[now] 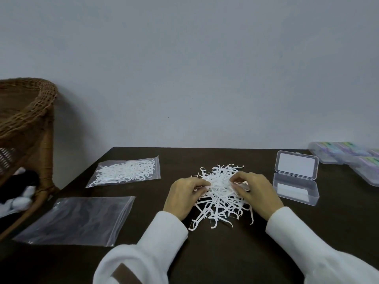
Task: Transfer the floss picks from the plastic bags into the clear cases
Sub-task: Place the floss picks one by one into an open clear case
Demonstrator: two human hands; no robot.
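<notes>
Gathering step: left hand (185, 194) and right hand (255, 190) pinch into loose floss picks (220, 193). Next: lift bunch aligned into open clear case (295, 184).

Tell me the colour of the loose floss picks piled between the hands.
White, seen in the head view: the floss picks on the dark table.

Glossy plastic bag (75, 220) — matt table (225, 253)
</notes>
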